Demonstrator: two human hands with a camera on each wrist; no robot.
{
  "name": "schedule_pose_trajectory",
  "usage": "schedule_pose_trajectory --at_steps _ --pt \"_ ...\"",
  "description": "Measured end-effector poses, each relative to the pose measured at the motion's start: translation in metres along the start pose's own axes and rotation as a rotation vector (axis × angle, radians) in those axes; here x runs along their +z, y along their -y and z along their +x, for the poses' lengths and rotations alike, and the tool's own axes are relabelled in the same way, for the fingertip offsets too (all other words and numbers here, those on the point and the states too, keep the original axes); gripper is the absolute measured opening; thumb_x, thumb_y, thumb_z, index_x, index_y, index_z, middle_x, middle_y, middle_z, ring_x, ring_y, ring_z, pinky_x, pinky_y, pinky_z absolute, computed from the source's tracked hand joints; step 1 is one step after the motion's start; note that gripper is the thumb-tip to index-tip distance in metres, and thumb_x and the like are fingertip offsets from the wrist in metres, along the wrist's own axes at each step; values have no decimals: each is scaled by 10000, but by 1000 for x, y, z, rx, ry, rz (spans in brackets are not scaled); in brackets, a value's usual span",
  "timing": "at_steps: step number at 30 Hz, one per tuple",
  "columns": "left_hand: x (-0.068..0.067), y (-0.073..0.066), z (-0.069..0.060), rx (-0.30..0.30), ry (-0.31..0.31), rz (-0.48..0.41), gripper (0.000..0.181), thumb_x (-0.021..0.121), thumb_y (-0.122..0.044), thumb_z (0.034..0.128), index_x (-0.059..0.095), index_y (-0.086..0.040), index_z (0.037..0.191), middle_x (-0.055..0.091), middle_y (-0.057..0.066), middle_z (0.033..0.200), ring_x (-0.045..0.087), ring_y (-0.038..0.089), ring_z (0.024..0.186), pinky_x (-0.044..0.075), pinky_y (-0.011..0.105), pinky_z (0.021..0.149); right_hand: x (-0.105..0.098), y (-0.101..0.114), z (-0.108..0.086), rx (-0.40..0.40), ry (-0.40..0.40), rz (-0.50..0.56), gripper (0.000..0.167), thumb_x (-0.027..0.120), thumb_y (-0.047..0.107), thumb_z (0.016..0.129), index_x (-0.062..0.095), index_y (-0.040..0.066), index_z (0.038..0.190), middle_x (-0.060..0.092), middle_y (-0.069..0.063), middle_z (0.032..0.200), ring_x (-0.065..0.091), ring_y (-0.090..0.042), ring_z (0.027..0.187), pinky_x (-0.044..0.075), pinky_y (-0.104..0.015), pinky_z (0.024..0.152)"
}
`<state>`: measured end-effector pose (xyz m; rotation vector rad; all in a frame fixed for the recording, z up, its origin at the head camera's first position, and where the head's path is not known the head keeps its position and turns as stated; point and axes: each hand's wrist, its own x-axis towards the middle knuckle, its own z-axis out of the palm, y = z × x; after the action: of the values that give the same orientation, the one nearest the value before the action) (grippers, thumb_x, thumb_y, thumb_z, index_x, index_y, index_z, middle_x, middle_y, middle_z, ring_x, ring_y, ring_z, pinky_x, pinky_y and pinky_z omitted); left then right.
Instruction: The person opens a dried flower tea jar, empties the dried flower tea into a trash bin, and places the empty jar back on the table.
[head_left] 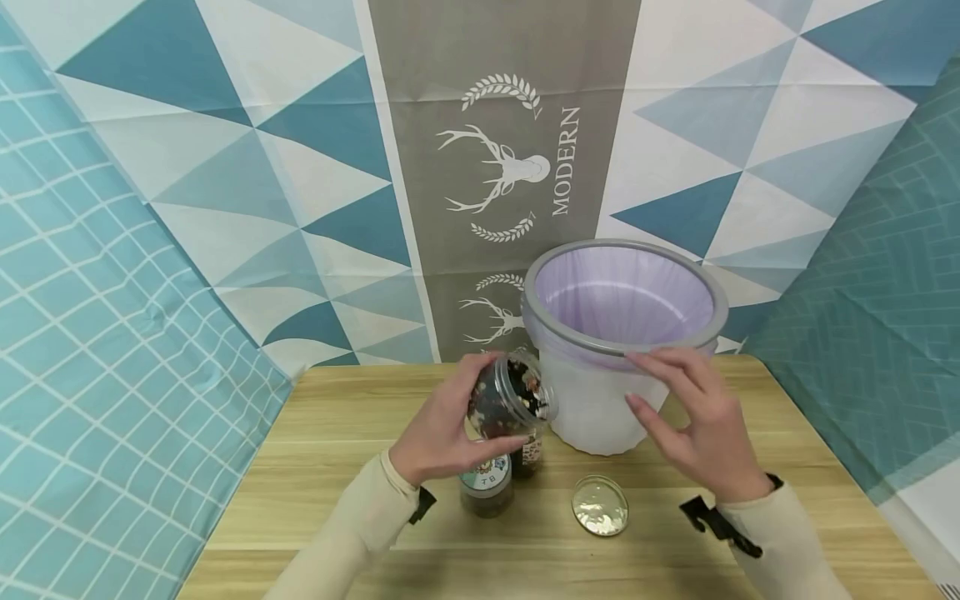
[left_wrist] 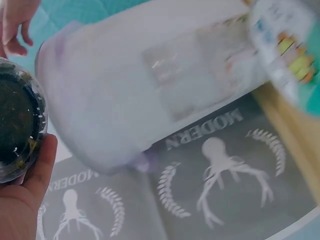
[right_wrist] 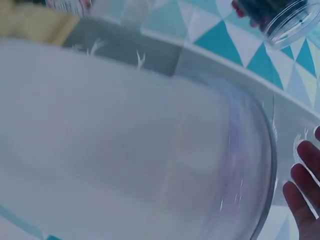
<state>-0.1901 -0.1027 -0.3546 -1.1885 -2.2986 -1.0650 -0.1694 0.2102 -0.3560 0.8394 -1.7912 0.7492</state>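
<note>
My left hand (head_left: 450,425) grips a clear jar (head_left: 498,402) of dark mixed contents, tilted with its uncovered mouth toward the bin; the jar (left_wrist: 17,122) also shows at the left wrist view's left edge. My right hand (head_left: 701,421), fingers spread and holding nothing, is in front of the bin's right side; whether it touches the bin is unclear. The white bin (head_left: 600,408) has a purple liner (head_left: 626,292) and grey rim. Under the held jar stand a jar with a printed lid (head_left: 486,479) and a dark patterned container (head_left: 531,454), partly hidden.
A round gold-coloured lid (head_left: 600,506) lies on the wooden table (head_left: 337,467) between my forearms. Behind the table hangs a patterned cloth (head_left: 487,50) with deer prints; blue-green tiled-pattern cloths are at the left and right.
</note>
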Motion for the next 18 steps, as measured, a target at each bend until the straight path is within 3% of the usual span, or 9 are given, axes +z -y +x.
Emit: schedule_pose_trajectory --at_steps 3,7,10,14,18 --pt "-8 2 18 20 -38 -33 904 905 -297 758 422 -46 1481 579 100 1347 603 218 1202 556 406 1024 -2 -13 8 52 36 -49 509 600 455 1038 732 -3 1217 666 -216 1093 578 -375 1048 361 -191 1082" --pt "-18 6 39 25 -96 -37 884 898 -263 745 443 -6 1458 578 140 1360 594 258 1218 544 438 1035 3 -28 15 83 108 -125 536 538 512 1052 730 52 1247 681 -174 1126 597 -388 1082 426 -378 1028" --pt "-23 10 51 -8 -120 -13 883 873 -302 764 439 -7 1473 578 146 1369 591 269 1224 545 460 1028 9 -35 19 86 155 -182 541 501 533 1060 739 77 1227 697 -135 1097 629 -367 1042 462 -507 938" --pt "-28 16 68 -69 -122 -1 932 795 -549 821 423 -39 1507 566 126 1390 574 256 1232 541 472 1027 15 -40 20 90 180 -246 509 499 512 1062 774 88 1116 708 -92 977 652 -316 893 494 -494 821" --pt "-27 21 85 -118 -122 -6 1050 645 -809 806 413 -75 1521 556 102 1402 566 234 1234 536 471 1028 19 -42 17 76 173 -291 554 477 528 1065 778 83 929 726 -73 835 650 -287 763 490 -457 726"
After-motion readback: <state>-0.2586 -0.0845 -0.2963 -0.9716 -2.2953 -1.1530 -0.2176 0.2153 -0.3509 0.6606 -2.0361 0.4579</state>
